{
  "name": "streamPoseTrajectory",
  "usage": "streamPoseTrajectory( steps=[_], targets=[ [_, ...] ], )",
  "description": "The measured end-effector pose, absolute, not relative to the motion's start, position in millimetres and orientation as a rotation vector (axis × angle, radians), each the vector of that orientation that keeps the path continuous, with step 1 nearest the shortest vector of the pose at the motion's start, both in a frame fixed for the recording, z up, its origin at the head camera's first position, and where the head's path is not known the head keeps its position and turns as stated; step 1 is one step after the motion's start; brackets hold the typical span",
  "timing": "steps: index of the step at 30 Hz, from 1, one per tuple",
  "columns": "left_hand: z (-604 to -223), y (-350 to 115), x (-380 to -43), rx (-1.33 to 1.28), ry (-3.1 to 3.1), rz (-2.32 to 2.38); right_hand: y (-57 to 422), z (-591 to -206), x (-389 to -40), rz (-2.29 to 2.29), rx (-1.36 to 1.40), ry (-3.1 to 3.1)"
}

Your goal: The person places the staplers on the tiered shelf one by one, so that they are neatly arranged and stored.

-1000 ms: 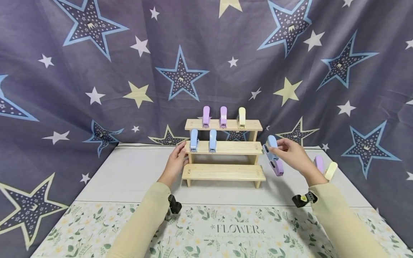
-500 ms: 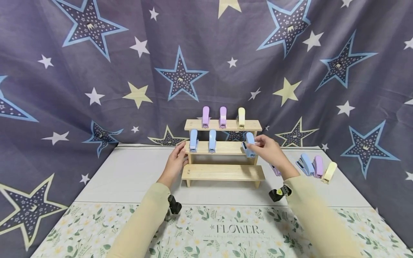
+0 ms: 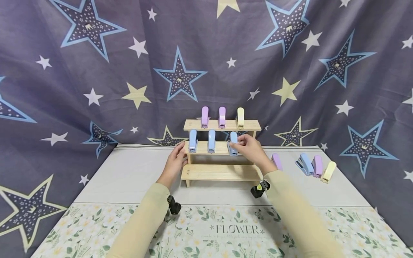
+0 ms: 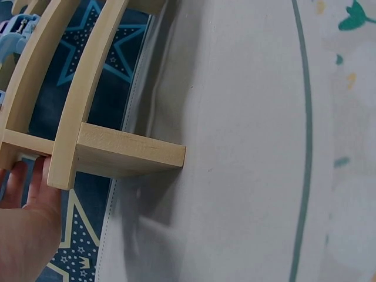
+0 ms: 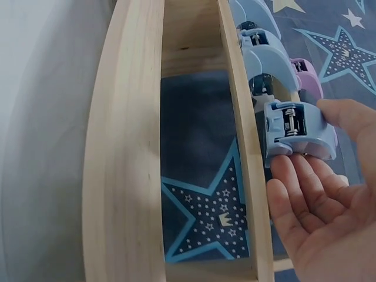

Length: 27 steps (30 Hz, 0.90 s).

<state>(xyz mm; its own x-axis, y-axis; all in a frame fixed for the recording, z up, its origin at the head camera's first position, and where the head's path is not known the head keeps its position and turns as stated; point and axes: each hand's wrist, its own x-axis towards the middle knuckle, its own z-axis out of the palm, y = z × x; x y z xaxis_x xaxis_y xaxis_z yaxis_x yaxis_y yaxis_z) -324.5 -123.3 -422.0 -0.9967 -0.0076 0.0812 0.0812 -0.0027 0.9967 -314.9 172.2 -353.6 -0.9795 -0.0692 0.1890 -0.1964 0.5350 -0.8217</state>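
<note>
Right hand (image 3: 250, 148) fingers pinching blue stapler (image 3: 233, 142) on wooden rack (image 3: 222, 172), left hand (image 3: 175, 161) fingers gripping rack's side

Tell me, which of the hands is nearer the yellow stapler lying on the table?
Right. The right hand holds a blue stapler at the rack's middle shelf; the left hand grips the rack's far end from the yellow stapler.
</note>
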Motion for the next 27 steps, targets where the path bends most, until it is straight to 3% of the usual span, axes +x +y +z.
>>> streamPoseTrajectory(
  steps=[27],
  targets=[
    [-424,-125,-327,-0.112,-2.167,-2.206,153,-354,-331,1.400,0.164,-2.652]
  ],
)
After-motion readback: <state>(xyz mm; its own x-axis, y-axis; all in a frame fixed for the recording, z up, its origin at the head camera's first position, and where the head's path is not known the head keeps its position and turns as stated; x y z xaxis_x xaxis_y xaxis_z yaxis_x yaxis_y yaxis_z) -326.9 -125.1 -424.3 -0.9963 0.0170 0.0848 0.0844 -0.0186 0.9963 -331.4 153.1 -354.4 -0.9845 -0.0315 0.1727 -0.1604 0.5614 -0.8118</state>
